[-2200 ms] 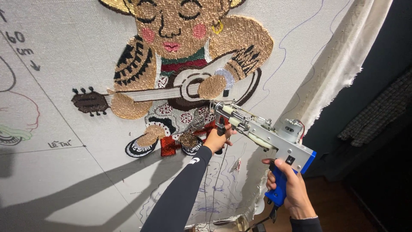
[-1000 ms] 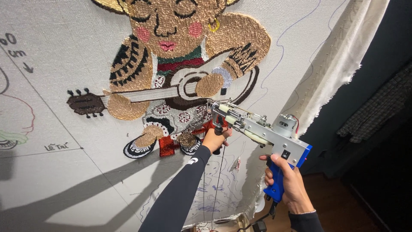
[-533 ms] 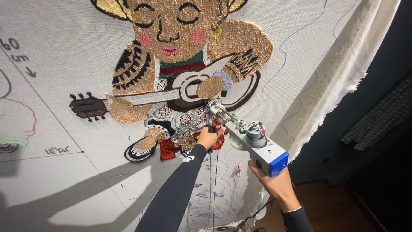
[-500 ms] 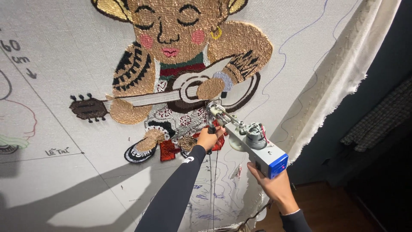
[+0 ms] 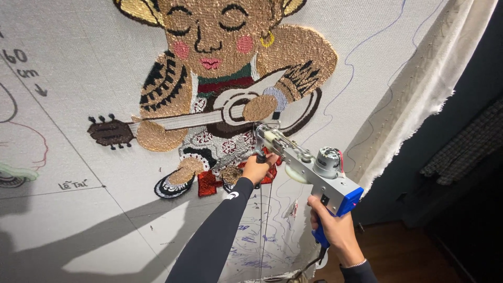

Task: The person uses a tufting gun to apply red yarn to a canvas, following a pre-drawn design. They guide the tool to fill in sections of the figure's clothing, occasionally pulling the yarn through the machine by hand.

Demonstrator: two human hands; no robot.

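A grey tufting gun with a blue grip is pressed nose-first against a white cloth stretched upright. My right hand is shut on the blue rear grip, low right. My left hand, in a black sleeve, is closed on the gun's black front handle near the nose. The nose touches the tufted figure of a guitar player, just below the guitar body. A thin yarn strand hangs down from under my left hand.
The cloth's frayed loose edge hangs at the right, with dark space and a wooden floor beyond it. Pen lines and drawn outlines mark the cloth at the left and below the figure.
The gun has swung in toward the cloth, from side-on to pointing at the figure. Both hands kept their grips; the view moved closer.
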